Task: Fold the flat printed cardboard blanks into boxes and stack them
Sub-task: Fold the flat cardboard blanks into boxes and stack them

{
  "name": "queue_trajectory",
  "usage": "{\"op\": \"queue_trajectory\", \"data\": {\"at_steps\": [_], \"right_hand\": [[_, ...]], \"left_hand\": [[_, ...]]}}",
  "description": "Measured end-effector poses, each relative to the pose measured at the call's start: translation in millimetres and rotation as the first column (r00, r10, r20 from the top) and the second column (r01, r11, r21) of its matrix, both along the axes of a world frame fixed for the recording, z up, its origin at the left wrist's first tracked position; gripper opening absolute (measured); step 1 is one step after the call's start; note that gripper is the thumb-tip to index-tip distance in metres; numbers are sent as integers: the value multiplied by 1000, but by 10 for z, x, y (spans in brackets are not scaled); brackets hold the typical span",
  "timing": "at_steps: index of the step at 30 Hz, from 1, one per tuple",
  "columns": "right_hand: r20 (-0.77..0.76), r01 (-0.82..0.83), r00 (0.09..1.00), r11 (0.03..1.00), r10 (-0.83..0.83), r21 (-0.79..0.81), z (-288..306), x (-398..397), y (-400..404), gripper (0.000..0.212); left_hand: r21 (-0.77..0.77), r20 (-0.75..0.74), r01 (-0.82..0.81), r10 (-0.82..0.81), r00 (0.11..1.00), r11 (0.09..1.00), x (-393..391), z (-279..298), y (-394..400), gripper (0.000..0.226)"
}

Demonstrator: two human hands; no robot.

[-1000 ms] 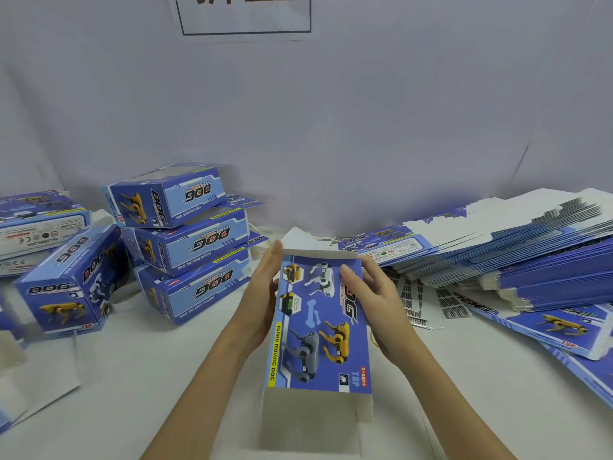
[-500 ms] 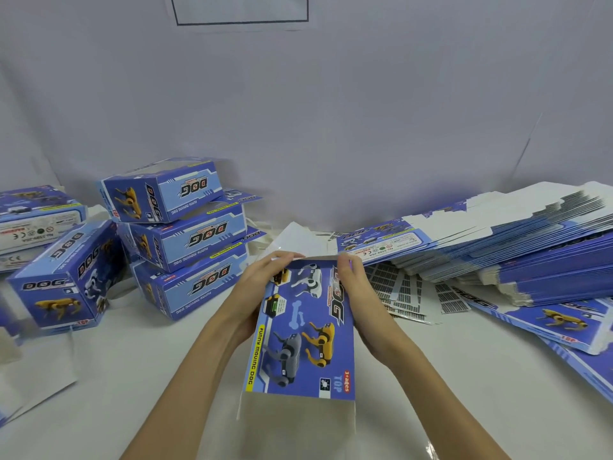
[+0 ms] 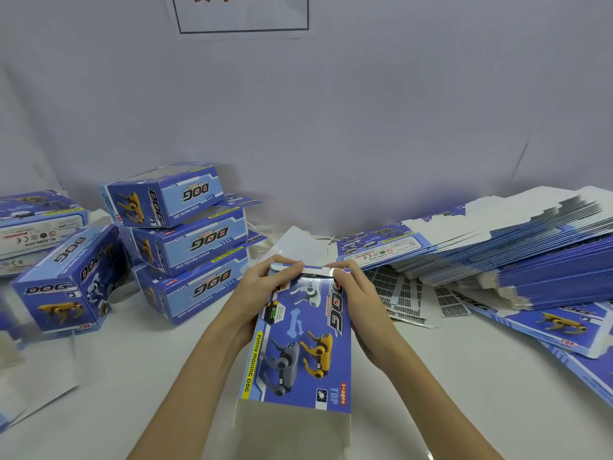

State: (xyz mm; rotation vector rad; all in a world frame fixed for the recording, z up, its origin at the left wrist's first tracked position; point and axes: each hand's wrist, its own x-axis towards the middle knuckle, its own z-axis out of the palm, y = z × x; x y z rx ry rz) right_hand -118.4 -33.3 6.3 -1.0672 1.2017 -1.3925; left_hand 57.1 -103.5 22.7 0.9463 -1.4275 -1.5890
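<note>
Blue printed cardboard, a half-formed box (image 3: 300,340), is held above the middle of the white counter (image 3: 139,370), its plain white flap hanging open toward the near edge. The left hand (image 3: 255,293) and right hand (image 3: 361,303) grip its two long sides, fingers (image 3: 285,264) curled over the far end and pressing the white end flap (image 3: 315,271) down. Three folded boxes (image 3: 189,240) are stacked toward the counter's far left, another (image 3: 69,280) tilted beside them. Flat blanks (image 3: 514,247) are piled along the right edge.
</note>
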Motion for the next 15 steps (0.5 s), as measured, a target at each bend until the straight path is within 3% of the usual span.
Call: {"op": "queue_trajectory", "data": {"at_steps": [5,11,15], "right_hand": [[53,-9,999,991,2,131,30,-22,-4,42],[87,7,996,994,-17,113,53,-90,23,29],[213,133,966,988,-146,75,73,-105,17,19]], "left_hand": [[-21,-52,-60,59,997,998,-34,-22,37,19],[-12,-45,-43,42,998,999,-35,-53,34,31],[-215,79,-73,92,993,974,4,-29,18,43]]}}
